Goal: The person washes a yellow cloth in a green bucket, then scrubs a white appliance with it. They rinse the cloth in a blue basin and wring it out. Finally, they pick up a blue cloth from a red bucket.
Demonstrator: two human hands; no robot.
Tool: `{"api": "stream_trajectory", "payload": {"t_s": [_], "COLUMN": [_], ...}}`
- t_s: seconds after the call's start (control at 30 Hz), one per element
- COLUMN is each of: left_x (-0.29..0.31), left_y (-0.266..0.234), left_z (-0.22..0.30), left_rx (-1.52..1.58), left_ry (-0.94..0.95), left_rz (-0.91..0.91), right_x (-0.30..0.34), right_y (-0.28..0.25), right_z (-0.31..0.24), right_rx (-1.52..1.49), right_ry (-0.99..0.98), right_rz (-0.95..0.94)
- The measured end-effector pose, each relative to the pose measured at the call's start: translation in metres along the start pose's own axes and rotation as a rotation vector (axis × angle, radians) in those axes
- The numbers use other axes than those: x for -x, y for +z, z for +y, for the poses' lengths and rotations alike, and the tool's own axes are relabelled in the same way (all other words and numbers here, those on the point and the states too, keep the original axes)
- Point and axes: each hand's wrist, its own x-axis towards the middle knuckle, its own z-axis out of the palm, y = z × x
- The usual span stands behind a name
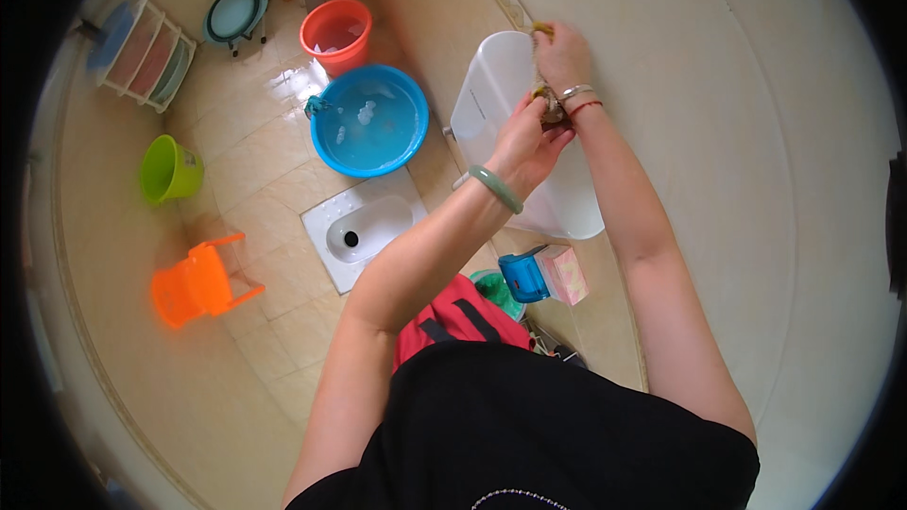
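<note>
Both my hands are at the upper part of a white plastic cistern (499, 85) on the right wall. My left hand (531, 140), below a green bangle, has its fingers bent around a crumpled yellow-brown cloth (552, 115). Higher up, beside the wall, my right hand (564, 55) is closed on the same cloth, whose yellowish edge shows past its fingers. A silver bracelet and a red string circle that wrist. My hands hide most of the cloth, and I cannot tell whether it touches the cistern.
A white squat toilet (378, 217) is set in the tiled floor. Beyond it stand a blue basin of water (373, 132) and a red bucket (333, 26). To the left are a green bucket (170, 170) and an orange chair (203, 281). A blue tissue holder (522, 276) sits below the cistern.
</note>
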Motion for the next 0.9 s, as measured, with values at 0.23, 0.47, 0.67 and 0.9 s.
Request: {"api": "stream_trajectory", "payload": {"t_s": [0.23,0.47,0.67,0.9], "left_x": [-0.003,0.034,0.056,-0.012], "left_y": [-0.016,-0.063,-0.014,0.043], "left_z": [-0.002,-0.037,-0.048,-0.058], "left_rx": [0.012,0.259,0.071,-0.095], "left_ry": [0.074,-0.075,-0.077,0.133], "left_rz": [0.03,0.075,-0.071,-0.079], "right_x": [0.003,0.092,0.08,0.011], "right_y": [0.036,0.005,-0.08,-0.093], "right_z": [-0.004,-0.038,-0.026,-0.017], "right_rx": [0.069,0.001,0.038,0.806], "right_ry": [-0.186,-0.483,-0.387,-0.68], "right_rz": [-0.049,-0.378,0.028,0.076]}}
